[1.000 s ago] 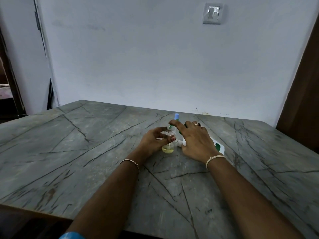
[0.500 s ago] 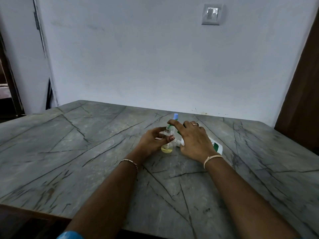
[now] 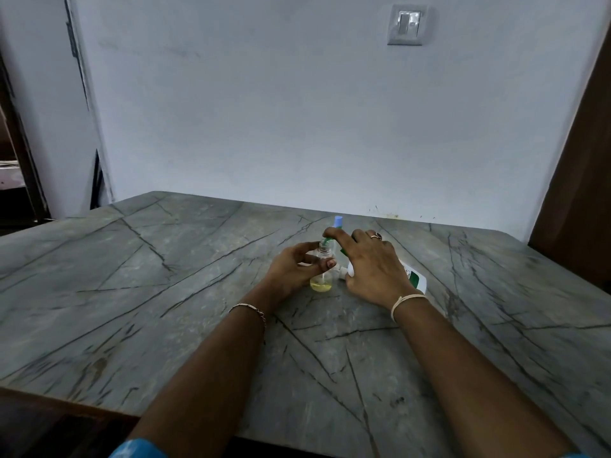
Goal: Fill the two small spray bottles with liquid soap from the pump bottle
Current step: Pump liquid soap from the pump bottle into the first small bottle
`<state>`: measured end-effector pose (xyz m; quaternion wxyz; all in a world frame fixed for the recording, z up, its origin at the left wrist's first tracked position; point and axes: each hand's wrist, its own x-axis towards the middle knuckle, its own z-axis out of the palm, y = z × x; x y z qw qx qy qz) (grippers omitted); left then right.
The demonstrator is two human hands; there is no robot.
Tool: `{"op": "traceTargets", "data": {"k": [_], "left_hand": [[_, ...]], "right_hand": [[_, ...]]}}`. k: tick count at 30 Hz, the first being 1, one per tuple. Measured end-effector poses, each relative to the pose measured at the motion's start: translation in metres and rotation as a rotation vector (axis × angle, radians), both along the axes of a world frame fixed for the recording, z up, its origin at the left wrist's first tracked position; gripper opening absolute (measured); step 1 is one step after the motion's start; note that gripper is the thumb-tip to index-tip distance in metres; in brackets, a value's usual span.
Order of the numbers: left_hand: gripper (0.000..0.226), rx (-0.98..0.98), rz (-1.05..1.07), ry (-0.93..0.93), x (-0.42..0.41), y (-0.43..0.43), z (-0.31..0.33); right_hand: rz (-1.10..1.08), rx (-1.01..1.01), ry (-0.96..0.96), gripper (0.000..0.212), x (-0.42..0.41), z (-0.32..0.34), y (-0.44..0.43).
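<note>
The left grip grasped the open spray bottle, which stood upright on the bench with a little yellow soap in its bottom. The right grip lay over the pump bottle, its fingers stretched rather than clenched and the forefinger on the green nozzle at the spray bottle's mouth. A blue-capped second bottle stood just behind. Filling the first bottle seemed the step in hand, with much left to do. The next move likely called for steady presses with the nozzle kept over that narrow neck, lest soap run down the outside.
</note>
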<state>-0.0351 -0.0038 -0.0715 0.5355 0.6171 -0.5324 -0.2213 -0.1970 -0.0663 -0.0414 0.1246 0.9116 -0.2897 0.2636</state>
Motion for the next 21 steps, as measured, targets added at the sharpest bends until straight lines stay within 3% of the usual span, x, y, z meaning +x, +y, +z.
{"op": "traceTargets", "data": {"k": [7, 18, 21], "left_hand": [[0.059, 0.008, -0.011, 0.01, 0.0013, -0.0033, -0.002], [0.043, 0.01, -0.015, 0.025, 0.0009, -0.0014, -0.0001], [0.055, 0.015, -0.021, 0.018, 0.0004, -0.0018, 0.0002]], "right_hand": [[0.007, 0.031, -0.023, 0.075, -0.0007, 0.0028, 0.0006], [-0.016, -0.038, 0.026, 0.082, -0.0042, 0.0004, 0.0002], [-0.008, -0.012, 0.003, 0.079, -0.0026, 0.002, -0.0001]]}}
